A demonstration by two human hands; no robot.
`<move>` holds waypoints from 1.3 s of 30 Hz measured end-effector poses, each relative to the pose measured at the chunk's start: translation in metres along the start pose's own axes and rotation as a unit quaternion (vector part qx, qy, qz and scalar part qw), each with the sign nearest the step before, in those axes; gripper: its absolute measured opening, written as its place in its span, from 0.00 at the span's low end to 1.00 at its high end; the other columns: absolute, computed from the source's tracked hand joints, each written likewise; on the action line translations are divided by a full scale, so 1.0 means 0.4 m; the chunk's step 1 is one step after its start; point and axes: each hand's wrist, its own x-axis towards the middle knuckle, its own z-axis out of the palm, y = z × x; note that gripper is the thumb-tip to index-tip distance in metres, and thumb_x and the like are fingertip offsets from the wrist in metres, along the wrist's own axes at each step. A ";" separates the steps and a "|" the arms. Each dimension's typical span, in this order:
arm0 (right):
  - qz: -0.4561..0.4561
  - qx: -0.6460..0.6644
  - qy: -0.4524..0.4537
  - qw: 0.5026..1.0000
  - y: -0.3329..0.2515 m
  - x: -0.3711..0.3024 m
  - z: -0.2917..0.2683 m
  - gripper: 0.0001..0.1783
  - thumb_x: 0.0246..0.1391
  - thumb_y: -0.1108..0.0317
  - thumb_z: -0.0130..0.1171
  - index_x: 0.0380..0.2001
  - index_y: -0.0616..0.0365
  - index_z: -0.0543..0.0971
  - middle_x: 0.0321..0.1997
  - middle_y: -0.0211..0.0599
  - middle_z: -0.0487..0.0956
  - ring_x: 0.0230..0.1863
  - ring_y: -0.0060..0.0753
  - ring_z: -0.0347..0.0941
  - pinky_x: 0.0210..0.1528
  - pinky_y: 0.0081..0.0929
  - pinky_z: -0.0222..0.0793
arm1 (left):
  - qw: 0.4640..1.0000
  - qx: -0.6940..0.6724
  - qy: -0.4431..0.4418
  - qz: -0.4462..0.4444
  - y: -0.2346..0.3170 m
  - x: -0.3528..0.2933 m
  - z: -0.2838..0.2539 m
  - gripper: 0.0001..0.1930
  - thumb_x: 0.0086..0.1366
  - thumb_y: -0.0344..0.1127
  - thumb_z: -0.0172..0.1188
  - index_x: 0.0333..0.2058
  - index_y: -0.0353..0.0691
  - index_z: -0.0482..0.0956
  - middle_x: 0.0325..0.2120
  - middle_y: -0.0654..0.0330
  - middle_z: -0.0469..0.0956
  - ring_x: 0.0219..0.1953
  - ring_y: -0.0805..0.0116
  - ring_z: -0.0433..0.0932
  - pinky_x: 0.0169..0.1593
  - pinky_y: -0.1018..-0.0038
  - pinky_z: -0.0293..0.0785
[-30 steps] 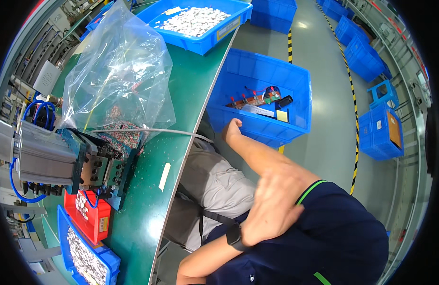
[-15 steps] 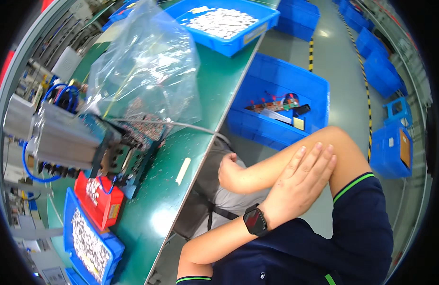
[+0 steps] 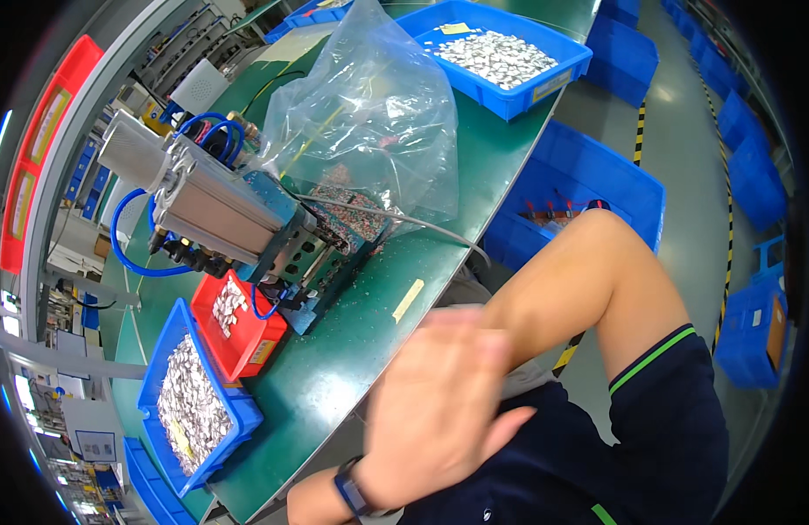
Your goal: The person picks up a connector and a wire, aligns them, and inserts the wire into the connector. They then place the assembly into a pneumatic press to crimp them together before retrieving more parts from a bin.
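My left hand (image 3: 435,411), blurred by motion, is raised in front of the table edge with its back showing, fingers stretched and thumb out to the right. It holds nothing that I can see. A dark watch (image 3: 352,490) is on that wrist. My right forearm (image 3: 553,280) runs leftward from the bent elbow. My right hand is hidden behind the left one, so its fingers do not show. Just beyond the hands, a pale tan strip (image 3: 409,300) lies on the green table (image 3: 334,359). Whether the hands touch each other I cannot tell.
On the table stand a bench machine (image 3: 220,210) with blue hoses, a clear plastic bag (image 3: 369,105), a red bin (image 3: 269,337) and blue trays (image 3: 240,437) of small whitish pieces. Another blue tray (image 3: 509,105) is farther back. A large blue crate (image 3: 627,188) sits right of the table.
My left hand has come off my right forearm near the elbow and moved left and down, now covering my right hand. The whole view has shifted, so the table sits farther right.
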 end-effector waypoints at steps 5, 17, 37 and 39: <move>-0.232 -0.896 -0.102 0.366 -0.102 -0.338 0.064 0.18 0.51 0.59 0.50 0.30 0.64 0.81 0.29 0.46 0.81 0.32 0.43 0.78 0.34 0.41 0.72 | 0.960 0.130 -0.120 -0.216 -0.060 -0.086 -0.108 0.27 0.56 0.48 0.63 0.45 0.29 0.74 0.32 0.47 0.78 0.31 0.55 0.78 0.34 0.67 0.75; -0.414 -0.608 -0.122 0.666 0.018 -0.374 -0.077 0.16 0.53 0.69 0.54 0.46 0.58 0.72 0.37 0.42 0.75 0.39 0.42 0.74 0.41 0.32 0.71 | 0.642 -0.607 0.216 -0.417 -0.214 -0.207 -0.043 0.10 0.67 0.29 0.52 0.46 0.33 0.72 0.31 0.59 0.74 0.31 0.71 0.76 0.38 0.72 0.76; -0.546 -0.028 -0.371 0.751 -0.062 -0.176 0.204 0.45 0.40 0.58 0.72 0.57 0.57 0.57 0.56 0.48 0.68 0.62 0.46 0.61 0.64 0.44 0.54 | 0.956 -0.100 0.259 -0.099 -0.161 -0.098 -0.028 0.14 0.51 0.23 0.59 0.38 0.37 0.72 0.32 0.56 0.72 0.33 0.57 0.73 0.35 0.66 0.70; -0.548 -0.049 -0.351 0.758 -0.038 -0.181 0.218 0.45 0.41 0.58 0.71 0.57 0.57 0.55 0.55 0.49 0.69 0.60 0.47 0.63 0.64 0.46 0.54 | 0.947 -0.156 0.259 -0.111 -0.150 -0.104 -0.028 0.14 0.51 0.23 0.59 0.38 0.37 0.72 0.31 0.56 0.71 0.33 0.57 0.73 0.36 0.66 0.70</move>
